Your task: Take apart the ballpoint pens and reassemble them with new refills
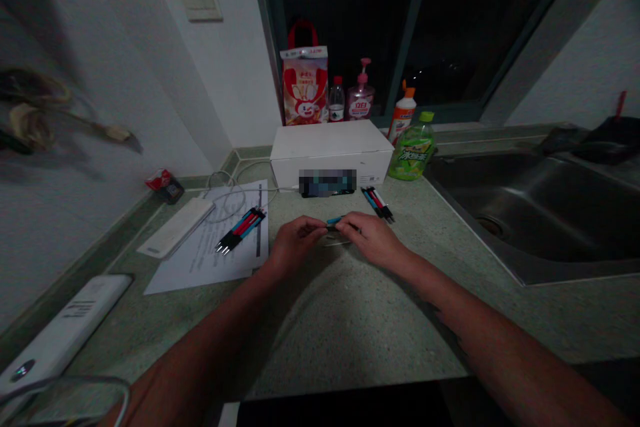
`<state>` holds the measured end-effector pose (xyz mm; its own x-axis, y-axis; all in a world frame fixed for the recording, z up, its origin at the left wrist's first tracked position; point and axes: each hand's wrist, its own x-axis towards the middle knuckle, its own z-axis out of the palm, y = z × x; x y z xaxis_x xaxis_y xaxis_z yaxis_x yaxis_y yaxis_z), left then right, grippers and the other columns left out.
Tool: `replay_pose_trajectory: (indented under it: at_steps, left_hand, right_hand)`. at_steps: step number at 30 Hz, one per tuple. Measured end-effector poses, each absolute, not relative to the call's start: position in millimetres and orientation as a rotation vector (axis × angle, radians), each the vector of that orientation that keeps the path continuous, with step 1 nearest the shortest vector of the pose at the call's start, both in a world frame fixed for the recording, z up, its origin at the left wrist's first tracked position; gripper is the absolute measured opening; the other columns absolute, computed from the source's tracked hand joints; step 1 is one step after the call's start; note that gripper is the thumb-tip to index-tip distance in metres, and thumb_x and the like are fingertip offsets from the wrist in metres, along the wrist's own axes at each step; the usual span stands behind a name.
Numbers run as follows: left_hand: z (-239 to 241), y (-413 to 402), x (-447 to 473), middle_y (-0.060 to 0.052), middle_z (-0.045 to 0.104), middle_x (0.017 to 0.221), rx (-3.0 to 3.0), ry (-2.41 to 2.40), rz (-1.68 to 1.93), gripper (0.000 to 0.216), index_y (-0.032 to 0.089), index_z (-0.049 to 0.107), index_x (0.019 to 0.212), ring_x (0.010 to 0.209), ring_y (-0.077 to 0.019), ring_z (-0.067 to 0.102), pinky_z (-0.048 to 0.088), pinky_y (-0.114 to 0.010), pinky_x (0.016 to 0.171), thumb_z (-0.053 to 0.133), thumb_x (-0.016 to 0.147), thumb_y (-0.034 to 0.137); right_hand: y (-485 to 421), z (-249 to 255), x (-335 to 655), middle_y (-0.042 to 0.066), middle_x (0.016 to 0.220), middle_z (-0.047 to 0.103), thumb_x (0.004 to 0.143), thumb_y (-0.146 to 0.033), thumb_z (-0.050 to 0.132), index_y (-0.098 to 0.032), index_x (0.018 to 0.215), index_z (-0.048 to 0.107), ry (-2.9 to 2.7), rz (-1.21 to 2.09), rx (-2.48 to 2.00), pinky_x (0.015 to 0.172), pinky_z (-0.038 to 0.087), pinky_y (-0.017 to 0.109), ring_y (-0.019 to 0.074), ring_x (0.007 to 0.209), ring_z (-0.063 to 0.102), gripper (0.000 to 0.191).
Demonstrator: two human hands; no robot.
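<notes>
A blue pen part (335, 220) is pinched between the fingertips of left hand (295, 243) and right hand (374, 237), seemingly for two-ended control, with pens (241, 231) grouped at nine o'clock.

Bare forearms (475, 321) narrow into bare left hand (296, 240) and right hand (374, 237).

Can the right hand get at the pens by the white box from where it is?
Probably yes: the pens lie just beyond the right hand, with nothing visible between them. It appears to be pinching a small blue and dark piece, though, so may need freeing first.
</notes>
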<state>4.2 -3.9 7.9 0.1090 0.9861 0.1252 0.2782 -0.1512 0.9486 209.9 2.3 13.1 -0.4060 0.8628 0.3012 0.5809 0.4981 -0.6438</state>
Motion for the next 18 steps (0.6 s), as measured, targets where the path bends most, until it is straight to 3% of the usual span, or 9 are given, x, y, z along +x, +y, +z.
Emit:
replay_pose_trajectory:
  at_steps: [2,5,7,11,18]
  left_hand:
    - [7,-3,4,-0.006,0.075,0.083,1.574,1.283,1.109,0.018,0.017,0.072,0.083,0.079,-0.0199,0.070,0.056,-0.033,0.078,0.072,0.077,0.034]
    - [6,-2,3,-0.005,0.076,0.083,1.579,1.298,1.108,0.018,0.017,0.072,0.084,0.079,-0.0199,0.070,0.056,-0.033,0.077,0.072,0.077,0.033]
    - [6,-2,2,-0.005,0.076,0.083,1.595,1.311,1.082,0.017,0.017,0.073,0.084,0.078,-0.0202,0.070,0.057,-0.033,0.077,0.072,0.077,0.033]
    - [7,-5,4,-0.005,0.076,0.085,1.711,1.371,0.940,0.012,0.017,0.074,0.087,0.079,-0.0197,0.069,0.055,-0.032,0.076,0.069,0.081,0.026]
    - [1,-10,10,-0.005,0.071,0.089,2.324,1.286,0.615,0.011,0.019,0.076,0.089,0.091,-0.0211,0.062,0.047,-0.032,0.082,0.071,0.080,0.017]
  right_hand:
    - [3,13,210,0.003,0.092,0.068,0.097,-0.021,0.066,-0.017,0.099,0.068,-2.116,0.604,-1.188,0.072,0.043,0.026,0.0161,0.082,0.062,0.005]
    - [3,13,209,0.002,0.092,0.068,0.090,-0.020,0.074,-0.018,0.103,0.066,-2.109,0.611,-1.196,0.070,0.042,0.025,0.0158,0.080,0.061,0.015]
    - [4,14,210,0.002,0.087,0.067,0.097,-0.020,0.066,-0.017,0.093,0.066,-2.160,0.587,-1.194,0.070,0.041,0.025,0.0163,0.080,0.061,0.004]
    - [8,15,215,0.004,0.087,0.067,0.104,-0.023,0.053,-0.018,0.087,0.068,-2.205,0.506,-1.269,0.069,0.040,0.027,0.0170,0.081,0.061,0.023]
    - [13,7,220,0.000,0.088,0.066,0.091,-0.021,0.072,-0.019,0.086,0.068,-2.208,0.427,-1.487,0.065,0.037,0.024,0.0143,0.077,0.060,0.006]
